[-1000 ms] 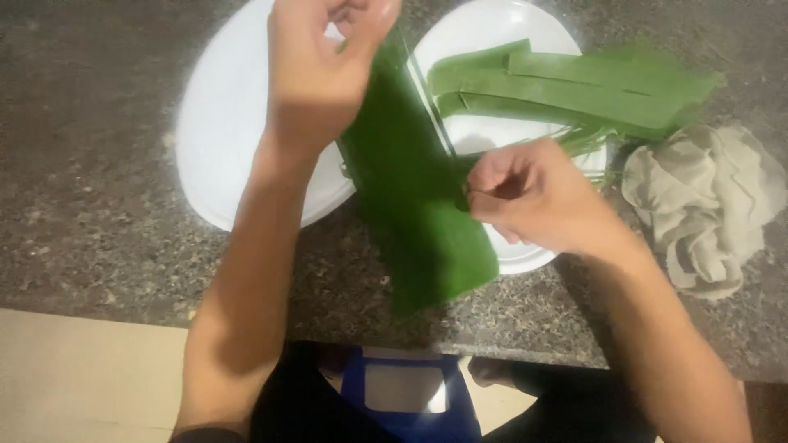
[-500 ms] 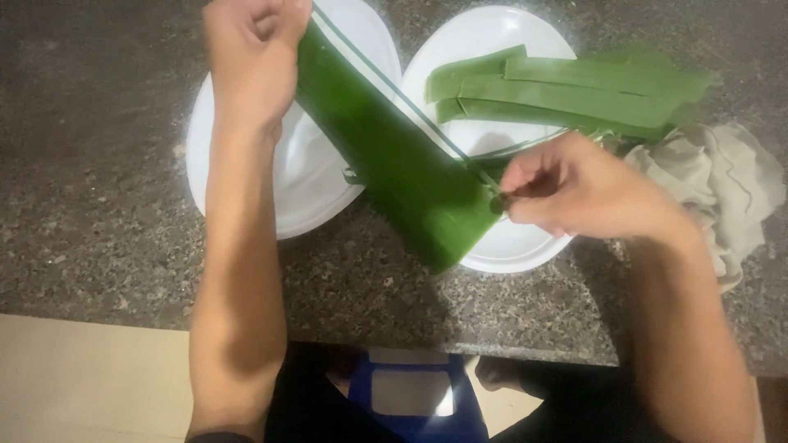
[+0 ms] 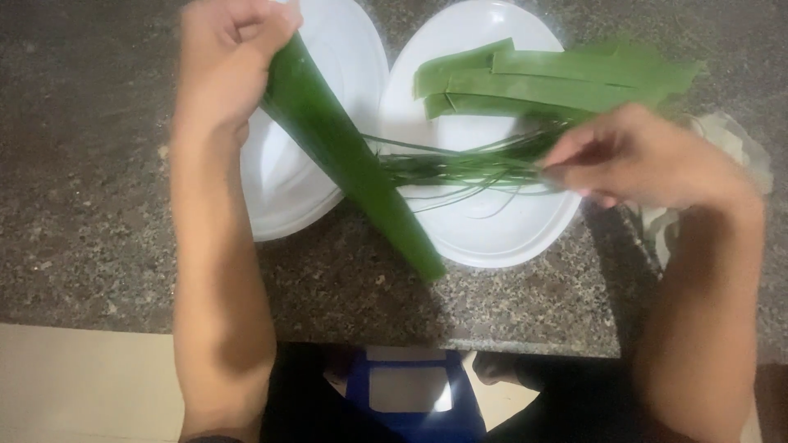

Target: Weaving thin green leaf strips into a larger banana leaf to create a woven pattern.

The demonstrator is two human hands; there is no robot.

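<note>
- Two hands busy: left hand point(image 3: 226, 70) clenched on top end of a long green leaf strip point(image 3: 349, 160), which slants down from that grip over the granite counter point(image 3: 98, 213).
- Right hand point(image 3: 648, 160) pinches thin green fibres point(image 3: 468, 164) over the right white plate point(image 3: 492, 230).
- Cut leaf pieces point(image 3: 558, 82) just beyond that pinch.

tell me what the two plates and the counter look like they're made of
Plates: plain white, matte, thin rolled rim, likely disposable foam or plastic, can't tell which. Counter: dark speckled stone, probably polished granite, judging by its grainy flecks and squared front edge.
</note>
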